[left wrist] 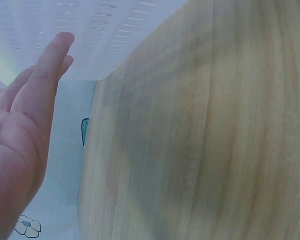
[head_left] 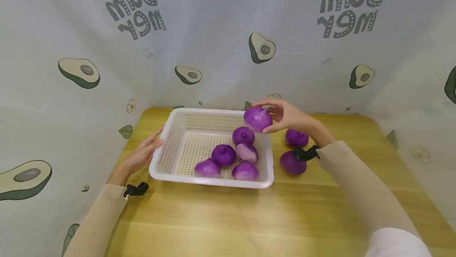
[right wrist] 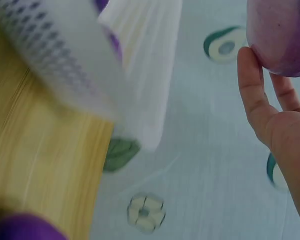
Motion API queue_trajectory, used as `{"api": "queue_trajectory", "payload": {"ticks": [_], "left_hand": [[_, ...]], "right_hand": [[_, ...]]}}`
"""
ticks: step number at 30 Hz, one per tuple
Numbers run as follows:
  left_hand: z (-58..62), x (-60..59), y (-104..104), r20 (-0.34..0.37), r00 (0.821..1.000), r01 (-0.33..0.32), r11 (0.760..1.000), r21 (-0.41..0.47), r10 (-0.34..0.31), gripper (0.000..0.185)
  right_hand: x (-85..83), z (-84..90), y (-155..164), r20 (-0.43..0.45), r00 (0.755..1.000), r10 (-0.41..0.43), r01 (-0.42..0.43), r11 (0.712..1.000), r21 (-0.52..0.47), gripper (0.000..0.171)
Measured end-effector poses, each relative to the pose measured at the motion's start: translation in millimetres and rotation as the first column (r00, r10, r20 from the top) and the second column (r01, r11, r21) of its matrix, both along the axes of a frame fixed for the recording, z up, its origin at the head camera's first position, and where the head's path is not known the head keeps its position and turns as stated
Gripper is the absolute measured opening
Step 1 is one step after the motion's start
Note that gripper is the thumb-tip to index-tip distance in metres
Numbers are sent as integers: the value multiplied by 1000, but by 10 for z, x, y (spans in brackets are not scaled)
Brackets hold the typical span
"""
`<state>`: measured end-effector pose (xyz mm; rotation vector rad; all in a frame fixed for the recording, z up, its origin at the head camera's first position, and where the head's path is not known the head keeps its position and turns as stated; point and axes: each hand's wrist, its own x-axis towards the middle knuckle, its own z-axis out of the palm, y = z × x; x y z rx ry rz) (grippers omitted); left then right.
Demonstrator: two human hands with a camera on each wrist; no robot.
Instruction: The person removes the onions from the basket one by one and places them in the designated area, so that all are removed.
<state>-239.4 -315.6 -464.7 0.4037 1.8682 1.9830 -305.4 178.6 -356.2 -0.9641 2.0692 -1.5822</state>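
A purple onion (head_left: 258,119) is held between the thumb and fingers of my right hand (head_left: 285,116), above the back right corner of a white plastic basket (head_left: 213,182). In the right wrist view the same onion (right wrist: 282,37) shows at the top right, partly cut off. Several onions lie in the right half of the basket, among them a dark one (head_left: 223,155) and a paler one (head_left: 247,153). My left hand (head_left: 142,152) rests against the basket's left side with its fingers mostly straight, as the left wrist view (left wrist: 29,110) also shows.
Two more onions lie on the wooden table (head_left: 199,217) right of the basket, one farther back (head_left: 297,138) and one nearer (head_left: 293,163), under the right wrist. A pale curtain (head_left: 213,43) with avocado prints hangs behind the table and along its sides.
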Motion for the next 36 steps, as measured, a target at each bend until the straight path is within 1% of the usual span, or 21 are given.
{"api": "queue_trajectory", "payload": {"ticks": [3,7,12,14,18,21,24,27,34,36], "left_hand": [[-2,26,-1,5,1000,-4,1000,4,4,59],[-2,18,7,1,1000,0,1000,8,0,59],[-24,9,16,-3,1000,0,1000,19,0,59],[-34,7,16,-2,1000,3,1000,25,-3,59],[-37,19,8,0,1000,4,1000,29,-4,60],[-24,19,17,0,1000,7,999,31,-7,60],[-12,31,3,6,1000,6,1000,26,-7,60],[-7,37,-2,12,1000,5,1000,14,-5,60],[-21,32,15,2,1000,-12,1000,4,12,60],[-24,45,16,5,1000,-13,1000,10,13,60]], "right_hand": [[56,-50,268,5,998,-60,60,998,4,77],[143,-135,623,6,989,-150,150,989,12,74],[260,-303,1043,-4,963,-268,268,962,51,70],[312,-396,1198,5,950,-311,310,949,64,71],[414,-615,1460,27,928,-372,367,924,107,71],[490,-787,1629,29,916,-400,392,908,148,70],[526,-961,1731,42,907,-418,406,897,174,71],[549,-1093,1793,53,905,-422,406,894,189,72],[574,-1292,1874,88,894,-439,406,877,257,77],[580,-1330,1875,81,896,-436,401,874,275,78]]}}
